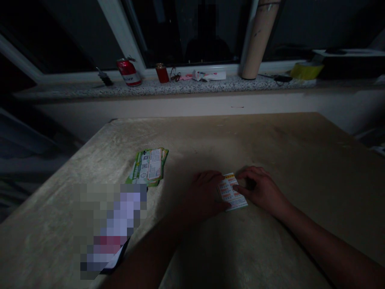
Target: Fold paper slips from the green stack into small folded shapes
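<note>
A small white printed card (232,192) with orange and red text lies on the beige table (270,144). My left hand (206,194) rests over its left edge, fingers curled down onto it. My right hand (258,188) presses on its right side, the index finger pointing across the card. Both hands lie flat on the table top. A stack of green and white leaflets (148,166) lies to the left, apart from my hands.
A blurred flat object (111,228) lies at the table's near left. On the stone windowsill (180,86) stand a red can (129,72), a small red container (162,73), a cardboard tube (260,38), paper scraps and yellow tape (305,70).
</note>
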